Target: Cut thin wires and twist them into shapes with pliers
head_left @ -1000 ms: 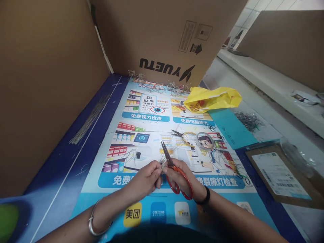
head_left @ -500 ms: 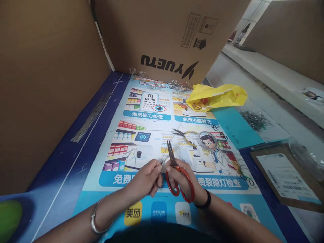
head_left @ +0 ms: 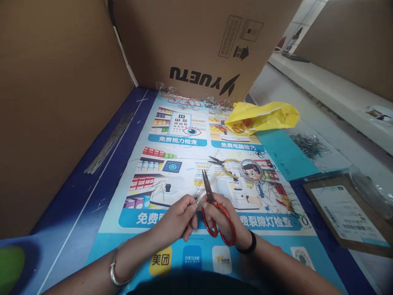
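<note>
My right hand [head_left: 219,211] is closed around red-handled scissors [head_left: 208,187], whose blades point away from me over the printed mat. Pinched in my left hand [head_left: 183,213] are thin pale wires [head_left: 200,193], which fan out forward beside the blades. Both hands are close together, fingertips nearly touching. Just beyond the scissors lie yellow-handled pliers [head_left: 225,165] and a small round clear container [head_left: 251,169] on the mat. Whether the wires also touch my right fingers is hard to make out.
A long bundle of straight wires [head_left: 107,147] lies on the left. A yellow plastic bag [head_left: 264,118] stands back right, near a tangled wire heap [head_left: 308,146]. Cardboard walls [head_left: 196,45] enclose the back and left. A brown labelled parcel [head_left: 346,217] lies right.
My left fingers have shifted slightly on the wires, curling closer together. The scissors and my right hand hold almost the same position.
</note>
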Motion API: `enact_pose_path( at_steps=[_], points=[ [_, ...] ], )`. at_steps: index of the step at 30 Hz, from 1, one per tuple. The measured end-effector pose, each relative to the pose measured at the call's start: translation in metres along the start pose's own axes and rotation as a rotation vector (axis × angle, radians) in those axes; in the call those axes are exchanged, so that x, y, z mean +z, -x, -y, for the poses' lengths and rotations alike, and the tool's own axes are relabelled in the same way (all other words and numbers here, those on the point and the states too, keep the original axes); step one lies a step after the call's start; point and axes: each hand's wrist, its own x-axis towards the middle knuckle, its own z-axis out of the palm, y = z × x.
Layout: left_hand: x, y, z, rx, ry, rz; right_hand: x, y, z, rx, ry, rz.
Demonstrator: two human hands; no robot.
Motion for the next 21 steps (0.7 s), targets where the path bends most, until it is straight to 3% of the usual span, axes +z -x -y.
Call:
enact_pose_path(
  at_steps=[21],
  points=[
    [0.0007, -0.001, 0.0026, -0.021, -0.024, 0.006, -0.0028, 0.0008, -0.0049, 0.016, -0.017, -0.001]
  ],
)
